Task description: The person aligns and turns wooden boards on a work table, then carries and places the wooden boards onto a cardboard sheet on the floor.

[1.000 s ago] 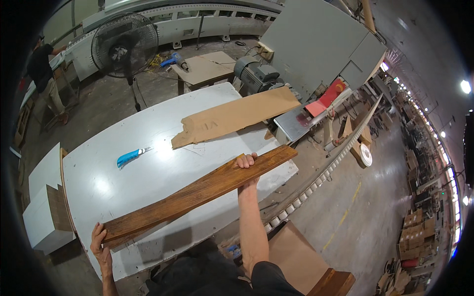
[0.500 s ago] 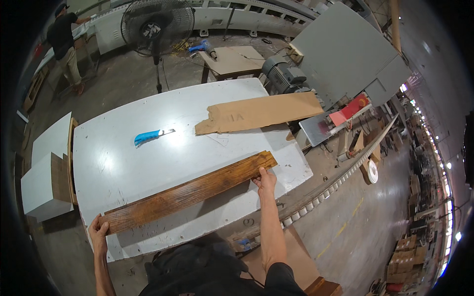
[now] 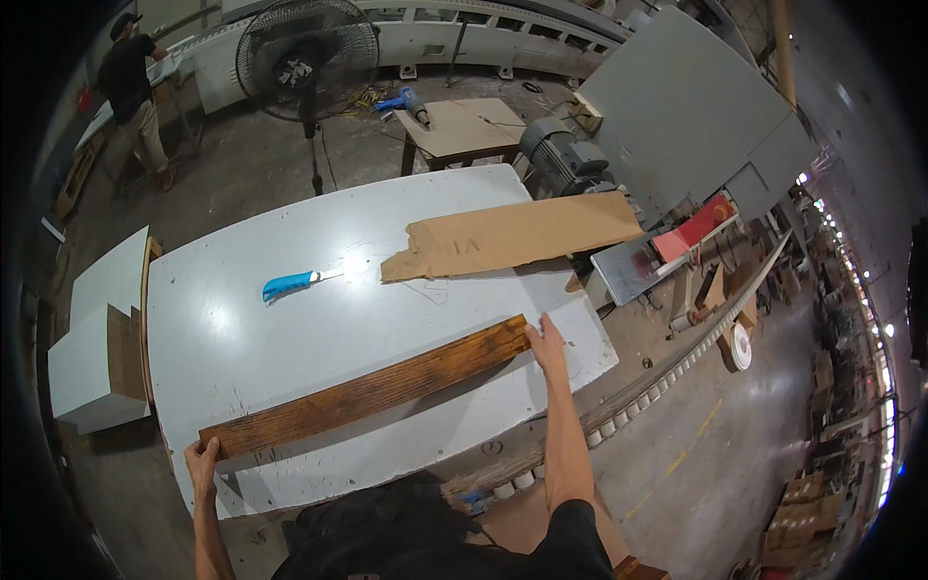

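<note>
A long brown wooden board (image 3: 372, 387) with dark grain lies crosswise between my hands, low over the white tabletop (image 3: 232, 333), with a shadow along its near edge. My left hand (image 3: 203, 462) pinches its left end, thumb on top and the other fingers mostly hidden beneath. At the far right end, my right hand (image 3: 547, 343) grips the board's short edge, thumb against the wood and fingers around the end. Beyond the board rests a utility knife (image 3: 288, 286) with a blue handle, its blade pointing right. A torn strip of brown cardboard (image 3: 512, 234) lies at the table's back right.
A standing fan (image 3: 307, 63) and a small table (image 3: 469, 126) with a blue heat gun (image 3: 406, 104) stand behind. An electric motor (image 3: 563, 155) and grey machine cabinet (image 3: 686, 106) are at the right. White panels (image 3: 92, 362) sit at left. A co-worker (image 3: 135, 92) stands far left.
The board has turned over or tilted, and its stepped right end now looks straight. My right hand has shifted from the near edge to the end. The view has moved slightly.
</note>
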Demonstrator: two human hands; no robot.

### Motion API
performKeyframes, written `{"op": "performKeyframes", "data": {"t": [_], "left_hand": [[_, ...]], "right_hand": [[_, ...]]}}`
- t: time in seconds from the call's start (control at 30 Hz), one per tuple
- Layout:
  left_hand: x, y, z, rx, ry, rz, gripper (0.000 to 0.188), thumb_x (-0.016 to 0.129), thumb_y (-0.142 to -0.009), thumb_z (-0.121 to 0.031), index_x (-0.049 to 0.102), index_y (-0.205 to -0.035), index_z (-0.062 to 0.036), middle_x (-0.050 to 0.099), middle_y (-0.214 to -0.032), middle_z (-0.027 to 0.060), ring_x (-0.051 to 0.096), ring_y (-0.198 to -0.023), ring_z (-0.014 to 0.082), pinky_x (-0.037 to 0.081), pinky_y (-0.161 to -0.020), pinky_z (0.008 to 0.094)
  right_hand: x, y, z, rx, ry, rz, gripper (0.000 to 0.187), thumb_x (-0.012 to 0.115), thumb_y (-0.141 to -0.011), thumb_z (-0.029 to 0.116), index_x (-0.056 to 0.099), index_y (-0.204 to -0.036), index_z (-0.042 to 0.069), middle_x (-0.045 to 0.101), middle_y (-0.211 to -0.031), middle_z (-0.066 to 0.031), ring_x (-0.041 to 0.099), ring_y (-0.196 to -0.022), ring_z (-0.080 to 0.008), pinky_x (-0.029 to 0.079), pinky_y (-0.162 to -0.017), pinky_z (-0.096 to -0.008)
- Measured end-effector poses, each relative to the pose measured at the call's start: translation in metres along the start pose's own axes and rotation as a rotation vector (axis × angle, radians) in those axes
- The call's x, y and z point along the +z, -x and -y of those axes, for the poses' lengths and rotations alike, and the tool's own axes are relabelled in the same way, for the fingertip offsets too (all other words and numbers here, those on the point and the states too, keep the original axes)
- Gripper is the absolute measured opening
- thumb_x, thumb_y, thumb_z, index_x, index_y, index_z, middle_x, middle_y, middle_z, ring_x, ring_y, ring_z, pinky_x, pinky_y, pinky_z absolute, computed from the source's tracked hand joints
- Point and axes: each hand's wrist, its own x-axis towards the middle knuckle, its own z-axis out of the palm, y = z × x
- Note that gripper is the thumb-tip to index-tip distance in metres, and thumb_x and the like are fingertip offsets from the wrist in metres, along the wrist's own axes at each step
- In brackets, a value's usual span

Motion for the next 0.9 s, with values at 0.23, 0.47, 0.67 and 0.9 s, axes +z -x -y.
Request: {"op": "performKeyframes", "data": {"t": [0.23, 0.47, 0.67, 0.9], "left_hand": [[0.019, 0.01, -0.041, 0.007, -0.126, 0.032, 0.058, 0.069, -0.087, -0.042, 0.059, -0.104, 0.0129, 0.064, -0.088, 0.0125, 0.058, -0.075, 0.0198, 0.049, -0.069, 0.0362], [0.014, 0.026, -0.073, -0.008, -0.043, 0.117, 0.058, 0.075, -0.075, -0.026, 0.056, -0.114, 0.0118, 0.065, -0.093, 0.0157, 0.061, -0.079, 0.0204, 0.051, -0.068, 0.0326], [0.001, 0.032, -0.068, 0.082, -0.008, 0.251, 0.07, 0.066, -0.056, 0.008, 0.052, -0.124, 0.0049, 0.064, -0.105, 0.0143, 0.064, -0.088, 0.0246, 0.053, -0.078, 0.0347], [0.003, 0.02, -0.072, 0.069, -0.046, 0.327, 0.057, 0.061, -0.052, 0.007, 0.061, -0.109, 0.0046, 0.067, -0.096, 0.0101, 0.063, -0.084, 0.0226, 0.051, -0.077, 0.0333]], "right_hand": [[0.008, -0.016, -0.004, 0.099, -0.065, 0.385, 0.043, 0.054, -0.091, 0.028, 0.061, -0.12, -0.003, 0.066, -0.104, -0.0267, 0.063, -0.097, -0.0398, 0.049, -0.082, -0.0426], [-0.029, -0.029, 0.002, 0.282, -0.24, 0.592, 0.072, 0.063, -0.084, 0.02, 0.034, -0.148, 0.005, 0.064, -0.117, -0.0253, 0.062, -0.106, -0.0406, 0.049, -0.091, -0.0411], [-0.072, -0.031, 0.054, -0.489, 0.56, 0.759, 0.111, 0.082, -0.065, 0.015, 0.017, -0.155, 0.018, 0.037, -0.148, -0.0228, 0.035, -0.138, -0.0371, 0.036, -0.109, -0.0468], [-0.013, -0.053, 0.025, -0.625, 0.453, 0.837, 0.086, 0.085, -0.056, 0.008, 0.043, -0.131, 0.009, 0.052, -0.121, -0.0198, 0.048, -0.118, -0.0398, 0.044, -0.097, -0.0488]]}}
